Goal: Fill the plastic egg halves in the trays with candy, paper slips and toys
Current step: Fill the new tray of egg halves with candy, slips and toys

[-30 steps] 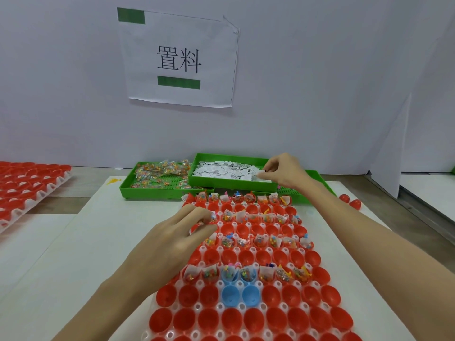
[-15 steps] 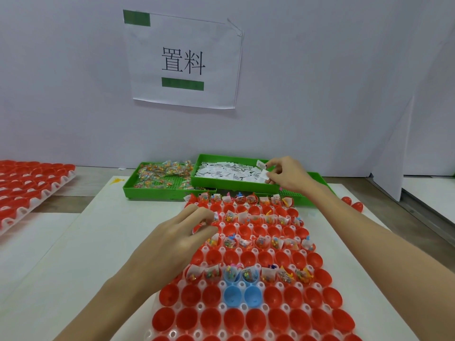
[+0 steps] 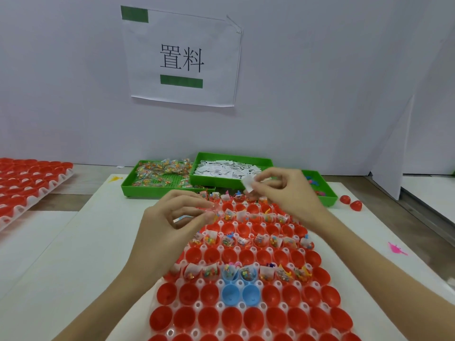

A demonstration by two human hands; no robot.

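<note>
A white tray [image 3: 200,283] of red egg halves [image 3: 275,317], with two blue ones [image 3: 230,294], lies in front of me; every other row holds candy, slips and toys. My right hand [image 3: 288,193] pinches a white paper slip [image 3: 248,183] above the tray's far rows. My left hand [image 3: 170,225] hovers over the tray's left side with fingers curled, pinching a small clear candy packet [image 3: 215,209]. Behind stand green trays: one with candy packets [image 3: 160,172], one with paper slips [image 3: 226,168], one with toys [image 3: 320,188].
A second tray of red egg halves [image 3: 27,183] sits at the far left. Two loose red egg halves [image 3: 350,203] lie right of the green trays. A pink toy [image 3: 396,248] lies on the white board at right. A wall with a paper sign [image 3: 181,57] stands behind.
My right hand has lifted a paper slip out of the green slip tray and brought it back toward the egg tray. My left hand has risen slightly with its packet.
</note>
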